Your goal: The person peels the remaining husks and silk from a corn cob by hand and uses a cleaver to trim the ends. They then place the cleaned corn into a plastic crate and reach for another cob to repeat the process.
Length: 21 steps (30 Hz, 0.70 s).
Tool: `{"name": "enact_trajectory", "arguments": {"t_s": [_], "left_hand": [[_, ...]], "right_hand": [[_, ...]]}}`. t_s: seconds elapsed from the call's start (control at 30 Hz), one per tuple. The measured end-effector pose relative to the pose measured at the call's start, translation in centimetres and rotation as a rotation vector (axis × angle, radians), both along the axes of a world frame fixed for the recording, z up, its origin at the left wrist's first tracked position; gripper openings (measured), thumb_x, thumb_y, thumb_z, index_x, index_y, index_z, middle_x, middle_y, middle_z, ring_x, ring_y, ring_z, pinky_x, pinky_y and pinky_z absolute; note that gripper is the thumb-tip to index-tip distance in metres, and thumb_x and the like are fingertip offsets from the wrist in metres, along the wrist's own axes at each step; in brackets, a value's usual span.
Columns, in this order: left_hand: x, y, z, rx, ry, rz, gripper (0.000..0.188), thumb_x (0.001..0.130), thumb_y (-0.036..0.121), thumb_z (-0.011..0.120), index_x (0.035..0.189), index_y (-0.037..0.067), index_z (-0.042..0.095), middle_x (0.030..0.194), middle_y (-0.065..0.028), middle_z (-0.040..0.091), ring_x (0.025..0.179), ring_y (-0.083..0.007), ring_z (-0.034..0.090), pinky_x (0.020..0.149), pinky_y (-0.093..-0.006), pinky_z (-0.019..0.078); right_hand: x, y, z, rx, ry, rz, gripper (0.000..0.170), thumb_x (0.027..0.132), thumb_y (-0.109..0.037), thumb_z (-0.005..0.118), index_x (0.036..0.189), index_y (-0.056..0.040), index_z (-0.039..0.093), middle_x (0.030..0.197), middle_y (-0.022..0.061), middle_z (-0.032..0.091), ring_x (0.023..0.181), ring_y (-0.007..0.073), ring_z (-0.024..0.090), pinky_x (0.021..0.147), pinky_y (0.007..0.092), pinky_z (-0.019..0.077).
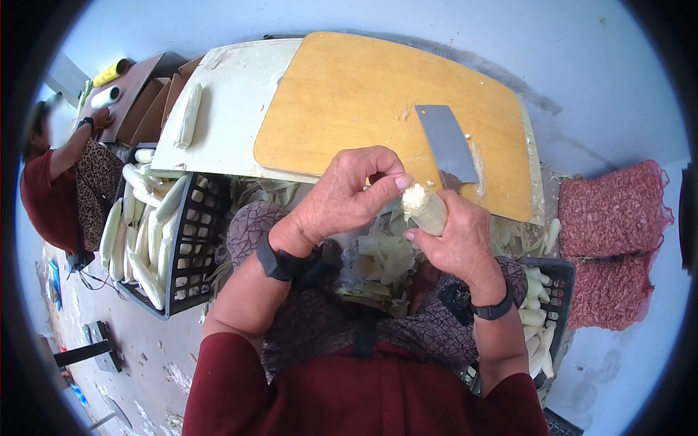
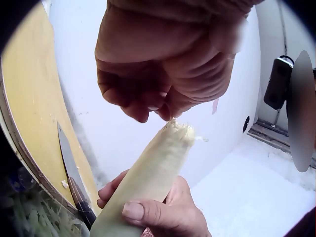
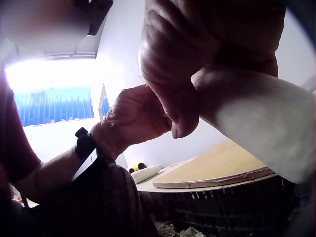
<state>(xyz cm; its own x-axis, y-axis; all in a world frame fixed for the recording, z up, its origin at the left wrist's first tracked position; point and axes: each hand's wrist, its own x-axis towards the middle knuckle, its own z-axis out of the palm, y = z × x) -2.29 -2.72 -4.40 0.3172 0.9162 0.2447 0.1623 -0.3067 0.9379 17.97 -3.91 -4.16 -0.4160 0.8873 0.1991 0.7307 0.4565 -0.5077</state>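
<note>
My right hand (image 1: 462, 236) grips an ear of corn (image 1: 427, 211) in its pale husk, with the ragged cut end facing up. In the left wrist view, the right thumb (image 2: 163, 212) lies along the side of the ear. My left hand (image 1: 354, 190) is at the cut end, its fingers curled, with thumb and fingertip pinching the husk edge there. Just beyond the hands, a cleaver (image 1: 445, 142) lies flat on the yellow cutting board (image 1: 349, 94), among small scraps. The left palm hides part of the pinch in the left wrist view.
Another husked ear (image 1: 188, 116) lies on the white tabletop (image 1: 233, 80). Black crates hold corn at left (image 1: 178, 280) and right (image 1: 566, 272). Loose husks (image 1: 382, 258) pile between my knees. Red mesh sacks (image 1: 611, 211) stand by the wall. Another person (image 1: 54, 189) is at far left.
</note>
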Motion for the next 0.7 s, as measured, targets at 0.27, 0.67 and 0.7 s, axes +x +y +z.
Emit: {"name": "enact_trajectory", "arguments": {"t_s": [0.27, 0.67, 0.7], "left_hand": [[-0.19, 0.29, -0.55, -0.122, -0.416, -0.028, 0.028, 0.096, 0.023, 0.044, 0.075, 0.004, 0.047, 0.069, 0.0009, 0.045, 0.066, -0.0088, 0.043, 0.063, -0.0232, 0.0386], [-0.13, -0.08, -0.09, 0.018, 0.017, -0.100, 0.021, 0.093, 0.019, 0.049, 0.083, 0.001, 0.052, 0.074, -0.0019, 0.053, 0.070, -0.0095, 0.049, 0.064, -0.0238, 0.0414], [-0.16, -0.16, -0.18, 0.018, 0.017, -0.100, 0.021, 0.093, 0.019, 0.049, 0.083, 0.001, 0.052, 0.074, -0.0019, 0.053, 0.070, -0.0095, 0.049, 0.064, -0.0238, 0.0414]], "right_hand": [[0.19, 0.09, -0.20, -0.019, 0.031, -0.019, 0.047, 0.058, -0.023, 0.079, 0.091, 0.0018, 0.057, 0.071, 0.0188, 0.062, 0.069, 0.0358, 0.062, 0.063, 0.0424, 0.0480], [-0.14, 0.00, 0.22, -0.090, 0.011, -0.023, 0.043, 0.059, -0.023, 0.079, 0.087, -0.0001, 0.057, 0.070, 0.0180, 0.061, 0.069, 0.0356, 0.062, 0.063, 0.0422, 0.0480], [-0.14, 0.00, 0.24, -0.090, 0.011, -0.022, 0.043, 0.059, -0.023, 0.079, 0.087, -0.0001, 0.057, 0.070, 0.0180, 0.061, 0.069, 0.0356, 0.062, 0.063, 0.0422, 0.0480]]}}
